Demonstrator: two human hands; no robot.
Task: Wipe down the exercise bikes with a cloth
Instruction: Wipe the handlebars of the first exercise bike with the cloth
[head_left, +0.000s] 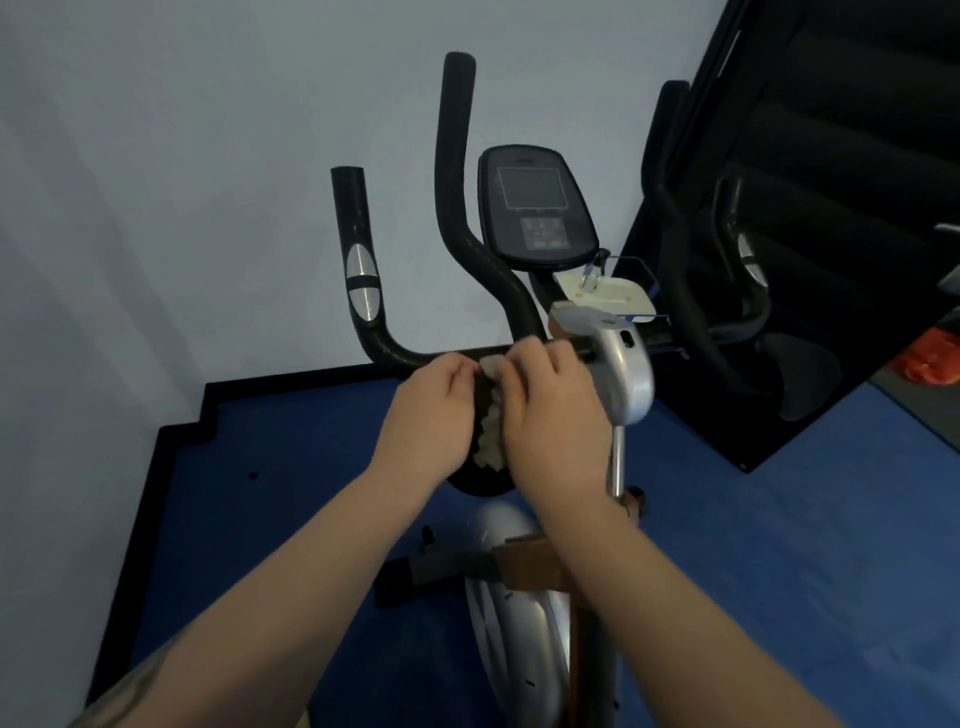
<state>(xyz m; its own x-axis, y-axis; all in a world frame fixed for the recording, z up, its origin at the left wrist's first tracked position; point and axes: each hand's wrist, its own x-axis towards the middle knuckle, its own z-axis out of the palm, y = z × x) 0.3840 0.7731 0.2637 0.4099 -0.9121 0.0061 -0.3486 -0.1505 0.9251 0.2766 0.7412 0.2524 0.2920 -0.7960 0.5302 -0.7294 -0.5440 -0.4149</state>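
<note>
On the blue floor mat (291, 499), against the pale wall (182, 182), an exercise bike (524, 613) is standing with its silver body running toward the bottom edge of the view.

Item: black handlebars (457, 197), rising as two curved prongs at left and centre and a further pair at right before a dark mirrored panel (841, 218); silver pulse pads are showing on the outer grips.

Item: console (540, 205), oval, dark screen, sitting between the inner prongs, tilted back.

Item: silver stem housing (626, 364), lying just right of the hands, a thin post descending beneath it.

Item: small white tray (610, 296), resting just below the console.

Item: left hand (428, 415), fingers curling inward and pinching the pale cloth's left edge.

Item: right hand (553, 415), fingers curling over the cloth's right edge, knuckles uppermost, nearly touching the stem housing.

Item: cloth (489, 410), light, crumpled, showing as a narrow vertical strip between the two sets of fingertips, hanging just in front of the crossbar; whether it is touching the bar cannot be told.

Open room is lying to the left over the mat; the right side is crowding with the housing and post. The mat's black border (171, 431) is stepping along the wall.
</note>
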